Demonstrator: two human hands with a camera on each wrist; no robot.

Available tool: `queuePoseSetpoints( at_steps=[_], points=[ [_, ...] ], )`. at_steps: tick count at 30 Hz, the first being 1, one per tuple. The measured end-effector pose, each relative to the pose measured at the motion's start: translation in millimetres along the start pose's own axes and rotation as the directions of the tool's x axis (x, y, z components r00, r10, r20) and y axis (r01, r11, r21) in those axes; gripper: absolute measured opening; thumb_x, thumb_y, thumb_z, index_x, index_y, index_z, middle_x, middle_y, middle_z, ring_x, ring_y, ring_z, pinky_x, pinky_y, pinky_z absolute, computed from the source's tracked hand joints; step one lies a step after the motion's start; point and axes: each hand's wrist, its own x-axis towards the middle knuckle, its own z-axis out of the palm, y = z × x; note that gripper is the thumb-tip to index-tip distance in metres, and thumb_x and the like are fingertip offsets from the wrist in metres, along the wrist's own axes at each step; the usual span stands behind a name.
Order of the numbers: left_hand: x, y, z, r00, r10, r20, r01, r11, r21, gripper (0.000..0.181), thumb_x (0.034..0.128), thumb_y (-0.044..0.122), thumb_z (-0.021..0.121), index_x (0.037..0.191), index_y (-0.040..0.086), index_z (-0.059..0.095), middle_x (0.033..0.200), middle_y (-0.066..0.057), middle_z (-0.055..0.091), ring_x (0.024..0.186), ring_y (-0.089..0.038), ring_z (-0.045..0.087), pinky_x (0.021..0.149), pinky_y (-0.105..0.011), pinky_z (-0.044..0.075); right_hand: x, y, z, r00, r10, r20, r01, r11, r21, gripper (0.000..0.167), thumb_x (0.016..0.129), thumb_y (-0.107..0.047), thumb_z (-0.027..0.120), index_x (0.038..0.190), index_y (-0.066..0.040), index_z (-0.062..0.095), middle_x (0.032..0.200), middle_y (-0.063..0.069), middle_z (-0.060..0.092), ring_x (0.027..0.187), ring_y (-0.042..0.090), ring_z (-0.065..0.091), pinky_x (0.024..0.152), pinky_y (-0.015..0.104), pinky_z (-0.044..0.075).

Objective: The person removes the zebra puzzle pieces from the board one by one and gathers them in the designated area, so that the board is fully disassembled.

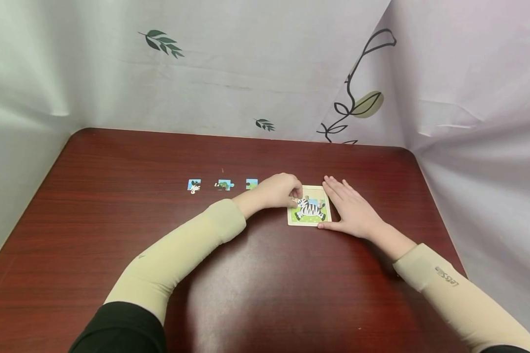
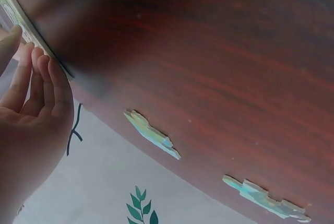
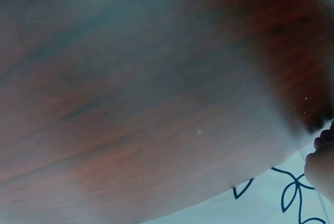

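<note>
A small square puzzle tray (image 1: 310, 224) with a pale wooden rim lies on the table, a zebra picture (image 1: 310, 210) on green inside it. My left hand (image 1: 279, 190) reaches over the tray's left side; its thumb and curled fingers pinch a puzzle piece at the picture's left part, mostly hidden by the fingers. In the left wrist view, this hand (image 2: 39, 104) has its fingertips at the tray's edge. My right hand (image 1: 353, 208) rests along the tray's right side, fingers straight and thumb at the lower right corner. Only its fingertips (image 3: 324, 143) show in the right wrist view.
Three loose puzzle pieces lie in a row left of the tray: a black-and-white one (image 1: 194, 185), a blue-and-green one (image 1: 224, 185), and another (image 1: 251, 184) close to my left wrist. Behind the dark red wooden table (image 1: 291, 294) hangs a pale patterned cloth (image 1: 221, 73).
</note>
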Motion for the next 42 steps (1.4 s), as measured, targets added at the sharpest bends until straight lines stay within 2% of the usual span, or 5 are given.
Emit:
queuePoseSetpoints(
  at_steps=[6,19,31,42],
  points=[
    [-0.7,1.0,0.3,1.0,-0.026,0.005,0.026,1.0,0.016,0.017,0.0888,0.02,0.086,0.101,0.013,0.077,0.097,0.0,0.073,0.091,-0.014,0.065,0.085,-0.03,0.054,-1.0,0.1,1.1,1.0,0.001,0.001,-0.001,1.0,0.003,0.118,0.085,-0.066,0.078,0.166,0.002,0.026,0.176,0.02,0.024,0.164,0.037,0.023,0.134,0.055,0.018],
    [-0.8,4.5,0.2,0.997,-0.074,-0.005,0.074,0.997,-0.013,0.018,0.0881,0.021,0.088,0.097,0.013,0.075,0.092,0.0,0.071,0.086,-0.014,0.063,0.078,-0.028,0.052,0.0,-0.8,-0.8,1.0,0.003,0.003,-0.003,1.0,0.009,0.118,0.085,-0.066,0.078,0.166,0.003,0.026,0.176,0.02,0.023,0.164,0.037,0.023,0.134,0.055,0.017],
    [-1.1,5.9,1.3,0.996,-0.088,0.003,0.088,0.996,-0.018,0.018,0.0892,0.02,0.087,0.099,0.012,0.075,0.094,-0.001,0.071,0.088,-0.014,0.064,0.08,-0.029,0.052,0.7,-4.2,-7.3,1.0,-0.028,0.01,0.028,0.999,-0.018,0.115,0.087,-0.067,0.076,0.166,0.002,0.027,0.176,0.019,0.023,0.165,0.036,0.021,0.134,0.056,0.018],
    [-0.8,5.7,2.3,0.996,-0.093,-0.001,0.092,0.996,-0.017,0.019,0.0891,0.021,0.087,0.1,0.012,0.076,0.095,-0.001,0.072,0.089,-0.014,0.065,0.082,-0.029,0.054,4.1,-10.3,-7.2,0.997,-0.079,0.003,0.079,0.997,-0.014,0.098,0.096,-0.057,0.069,0.165,0.002,0.03,0.176,0.018,0.024,0.165,0.036,0.022,0.133,0.057,0.019]
  ],
)
